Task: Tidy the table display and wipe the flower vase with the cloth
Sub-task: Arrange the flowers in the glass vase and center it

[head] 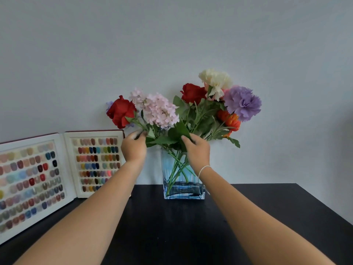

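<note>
Both hands are up among the flower stems above the blue glass vase (pixel 183 186) on the black desk (pixel 172 226): left hand (pixel 134 148) pinching stems, right hand (pixel 196 150) touching leaves. A nail-colour sample book (pixel 57 169) stands open at left.

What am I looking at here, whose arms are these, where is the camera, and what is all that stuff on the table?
There is no machine: a person wears a camera on the head, looking forward and down, so both bare arms reach in from below. The left hand pinches a stem below the red rose; the right hand touches the leaves. The flowers stand in a blue-tinted glass vase on a black table against the wall. To the left, an open book of coloured nail samples leans there. No cloth is visible.
</note>
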A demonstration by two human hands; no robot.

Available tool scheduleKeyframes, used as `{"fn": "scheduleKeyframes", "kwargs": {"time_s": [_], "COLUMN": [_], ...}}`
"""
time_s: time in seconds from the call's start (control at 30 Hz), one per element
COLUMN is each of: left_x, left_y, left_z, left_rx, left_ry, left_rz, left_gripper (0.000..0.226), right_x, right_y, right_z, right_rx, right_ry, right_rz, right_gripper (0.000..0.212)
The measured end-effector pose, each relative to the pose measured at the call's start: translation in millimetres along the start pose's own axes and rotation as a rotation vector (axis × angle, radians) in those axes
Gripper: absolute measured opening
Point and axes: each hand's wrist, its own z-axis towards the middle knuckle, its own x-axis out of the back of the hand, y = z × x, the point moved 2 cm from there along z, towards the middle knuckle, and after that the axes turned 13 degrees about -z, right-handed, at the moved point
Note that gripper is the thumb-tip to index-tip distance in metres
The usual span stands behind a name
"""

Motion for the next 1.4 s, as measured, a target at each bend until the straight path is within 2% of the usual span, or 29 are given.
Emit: {"fn": "scheduleKeyframes", "kwargs": {"time_s": [0.1,0.27,0.33,0.43,0.53,0.63,0.7,0.8,0.93,1.1,1.23,1.4], "left_x": [2.7,3.7,3.1,3.6,6.4,10.3,9.2,-7.5,-41.1,-70.0,-79.6,-90.9], "left_y": [-2.1,-3.8,-5.6,-7.6,-6.9,-4.0,-0.6,7.1,19.2,21.0,15.2,15.3], "left_z": [-0.4,-4.7,-7.0,-10.4,-13.9,-22.0,-34.1,-56.2,-62.4,-53.9,-48.1,-42.0], "left_rx": [0.035,0.068,0.088,0.096,0.073,0.033,-0.031,-0.124,-0.148,-0.067,-0.049,-0.088], "left_ry": [-0.015,-0.035,-0.057,-0.084,-0.095,0.017,0.061,-0.087,-0.242,-0.274,-0.262,-0.299], "left_rz": [0.005,0.021,0.037,0.047,0.066,0.068,0.046,0.043,0.08,0.114,0.204,0.344], "left_gripper": [0.023,0.024,0.026,0.03,0.032,0.027,0.012,0.006,0.028,0.041,0.041,0.04], "right_x": [8.6,35.9,42.6,51.2,66.1,80.4,84.1,82.9,78.6,70.3,59.0,55.3], "right_y": [2.9,12.0,15.7,21.7,31.3,43.6,48.9,48.9,42.5,37.6,37.1,38.3], "right_z": [1.5,9.3,10.3,7.2,2.1,1.3,4.2,12.5,26.9,40.4,46.9,51.8], "right_rx": [-0.017,-0.079,-0.084,-0.073,-0.117,-0.193,-0.222,-0.229,-0.21,-0.232,-0.261,-0.258], "right_ry": [0.01,0.127,0.072,-0.016,0.056,0.172,0.208,0.225,0.268,0.235,0.146,0.179], "right_rz": [-0.015,-0.078,-0.054,-0.009,0.062,0.085,0.074,0.057,0.028,0.056,0.07,0.051], "right_gripper": [0.018,0.019,0.014,0.03,0.029,0.019,0.019,0.014,0.024,0.034,0.031,0.025]}}
